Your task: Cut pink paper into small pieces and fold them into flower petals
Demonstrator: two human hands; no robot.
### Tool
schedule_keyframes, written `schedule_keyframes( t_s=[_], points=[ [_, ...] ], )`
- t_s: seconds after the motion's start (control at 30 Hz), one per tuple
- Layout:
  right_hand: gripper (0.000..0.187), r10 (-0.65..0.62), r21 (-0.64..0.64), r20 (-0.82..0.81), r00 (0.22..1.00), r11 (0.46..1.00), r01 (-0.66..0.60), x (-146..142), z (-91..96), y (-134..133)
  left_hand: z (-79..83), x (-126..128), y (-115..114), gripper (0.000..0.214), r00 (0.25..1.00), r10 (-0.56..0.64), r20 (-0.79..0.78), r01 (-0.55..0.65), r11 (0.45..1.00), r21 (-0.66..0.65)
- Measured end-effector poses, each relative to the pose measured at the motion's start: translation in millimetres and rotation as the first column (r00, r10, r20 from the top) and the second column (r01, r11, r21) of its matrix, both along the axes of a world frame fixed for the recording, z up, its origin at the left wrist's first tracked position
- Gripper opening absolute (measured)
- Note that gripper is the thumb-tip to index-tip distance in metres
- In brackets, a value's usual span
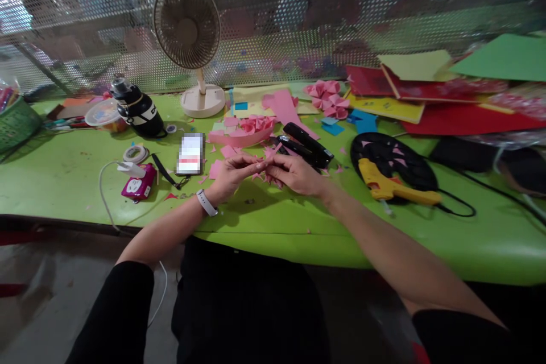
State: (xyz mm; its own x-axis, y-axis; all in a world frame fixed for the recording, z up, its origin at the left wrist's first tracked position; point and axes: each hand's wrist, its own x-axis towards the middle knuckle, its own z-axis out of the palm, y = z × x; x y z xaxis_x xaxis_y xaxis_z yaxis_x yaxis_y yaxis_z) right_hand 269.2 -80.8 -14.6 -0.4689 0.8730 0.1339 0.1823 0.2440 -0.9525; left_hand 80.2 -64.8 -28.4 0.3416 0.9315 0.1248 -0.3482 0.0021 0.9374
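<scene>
My left hand (pixel 234 173) and my right hand (pixel 296 173) meet over the green table (pixel 63 176), fingers pinched together on a small pink paper piece (pixel 269 175). A white watch band sits on my left wrist. Pink paper scraps (pixel 222 159) lie scattered just behind my hands. A black stapler (pixel 307 143) lies right behind my right hand. A pink paper strip ring with folded pink pieces (pixel 247 131) sits further back.
A yellow glue gun (pixel 394 187) rests on a black round fan (pixel 390 162) at right. A phone (pixel 190 153), tape roll (pixel 135 153), pink device (pixel 139 185), black bottle (pixel 139 108), desk fan (pixel 187 28) and coloured paper sheets (pixel 447 96) stand around. A green basket (pixel 15 122) sits far left.
</scene>
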Motion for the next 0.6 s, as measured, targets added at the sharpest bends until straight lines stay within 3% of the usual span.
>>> schedule_keyframes(
  t_s=[0.2, 0.6],
  points=[
    [0.032, -0.039, 0.059, -0.029, 0.999, 0.997, 0.04, -3.6, -7.0, -1.3, 0.9, -0.1, -1.6, 0.029, 0.999, 0.039, -0.007, -0.039, 0.999, 0.006],
    [0.034, -0.092, 0.082, -0.051, 0.994, 0.992, 0.096, -4.3, -3.3, -1.3, -4.8, -0.6, 2.3, 0.022, 0.998, 0.057, -0.007, -0.057, 0.997, 0.048]
  ],
)
